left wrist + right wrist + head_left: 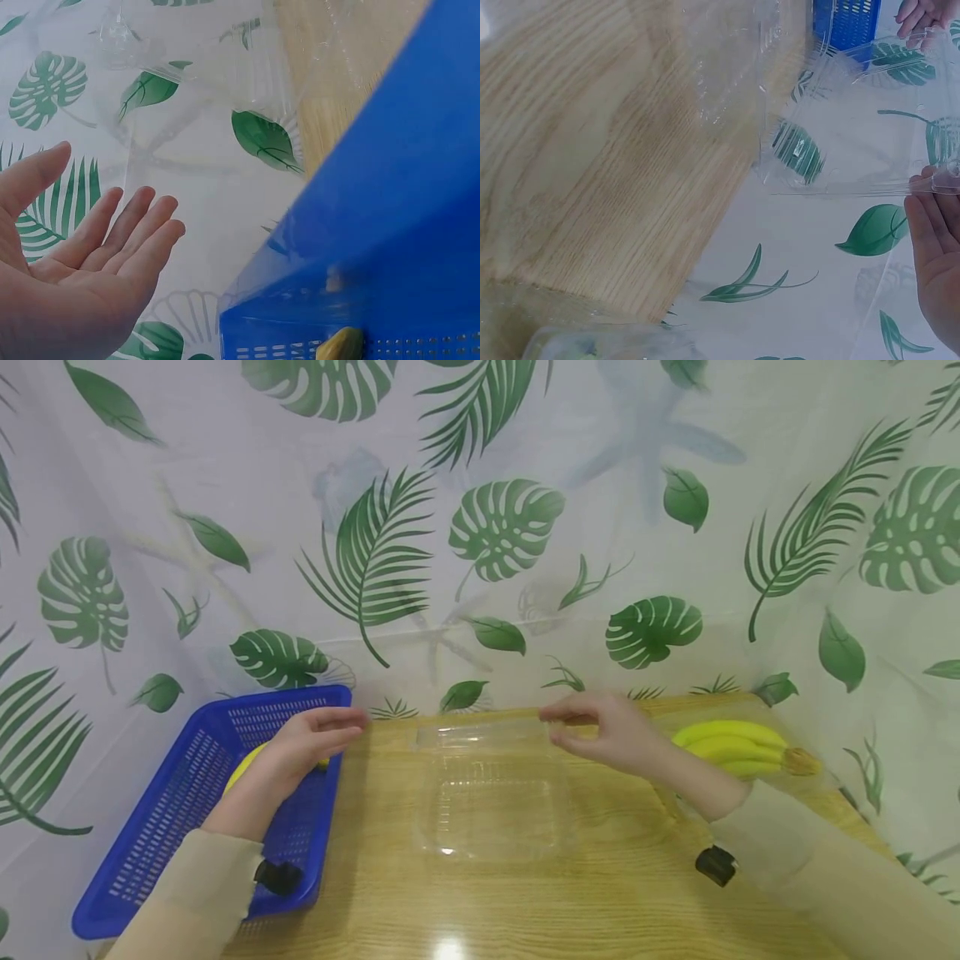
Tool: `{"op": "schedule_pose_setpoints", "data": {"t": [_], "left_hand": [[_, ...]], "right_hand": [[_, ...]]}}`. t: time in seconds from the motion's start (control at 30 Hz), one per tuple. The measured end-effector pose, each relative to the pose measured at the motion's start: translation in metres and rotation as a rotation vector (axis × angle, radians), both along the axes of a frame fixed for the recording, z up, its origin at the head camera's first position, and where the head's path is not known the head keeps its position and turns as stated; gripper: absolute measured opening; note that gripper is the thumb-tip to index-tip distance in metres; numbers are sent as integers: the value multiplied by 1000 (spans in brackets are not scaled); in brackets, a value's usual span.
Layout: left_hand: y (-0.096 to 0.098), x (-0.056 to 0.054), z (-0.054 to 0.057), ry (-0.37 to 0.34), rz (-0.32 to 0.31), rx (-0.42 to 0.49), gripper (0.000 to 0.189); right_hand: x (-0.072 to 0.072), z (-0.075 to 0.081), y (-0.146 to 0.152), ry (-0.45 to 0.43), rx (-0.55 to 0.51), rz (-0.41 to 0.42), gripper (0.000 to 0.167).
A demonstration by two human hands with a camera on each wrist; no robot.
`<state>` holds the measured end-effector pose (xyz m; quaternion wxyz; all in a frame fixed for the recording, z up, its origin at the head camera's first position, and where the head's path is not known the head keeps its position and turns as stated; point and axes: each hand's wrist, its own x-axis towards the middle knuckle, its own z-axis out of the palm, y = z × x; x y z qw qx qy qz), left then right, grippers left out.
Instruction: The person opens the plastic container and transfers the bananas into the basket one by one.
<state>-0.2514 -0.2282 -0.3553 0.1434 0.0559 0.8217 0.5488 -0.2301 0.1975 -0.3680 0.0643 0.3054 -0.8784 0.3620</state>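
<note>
A clear plastic clamshell box [491, 814] stands on the table between my hands, its transparent lid [870, 127] raised at the back. My right hand [611, 731] is at the lid's right edge, thumb and fingers apart; in the right wrist view the fairly straight fingertips seem to touch its corner. My left hand [300, 747] hovers over the blue basket [197, 718], fingers extended and holding nothing, apart from the box. Yellow fruit [243, 768] lies in the basket, mostly hidden by that hand; a brownish-yellow tip [341, 345] shows in the left wrist view.
A bunch of bananas [731, 747] lies at the right by the back edge, apparently in clear plastic. The wooden table [600, 893] meets a white leaf-patterned sheet [480, 635] behind and at the sides. Black straps [716, 866] hang at both cuffs.
</note>
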Motion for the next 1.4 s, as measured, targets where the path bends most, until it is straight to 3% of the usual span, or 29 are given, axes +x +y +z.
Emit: {"op": "schedule_pose_setpoints", "data": {"t": [0.17, 0.37, 0.53, 0.67, 0.87, 1.13, 1.4], "left_hand": [[4, 2, 0, -14, -11, 4, 52], [5, 1, -3, -46, -6, 19, 53], [7, 1, -6, -54, -38, 93, 53], [14, 2, -5, -40, -72, 91, 52], [25, 2, -4, -39, -98, 65, 49], [36, -3, -7, -25, -113, 110, 47], [48, -11, -13, -76, -111, 147, 49]], "right_hand": [[5, -6, 3, 57, 9, 1, 29], [9, -16, 6, 212, 15, 12, 30], [14, -26, 5, 330, 57, 18, 35], [18, -34, 3, 384, 82, 22, 37], [20, -44, -1, 366, 87, -15, 38], [13, -56, -7, 312, 98, -64, 40], [5, -63, -18, 350, 97, -67, 41]]}}
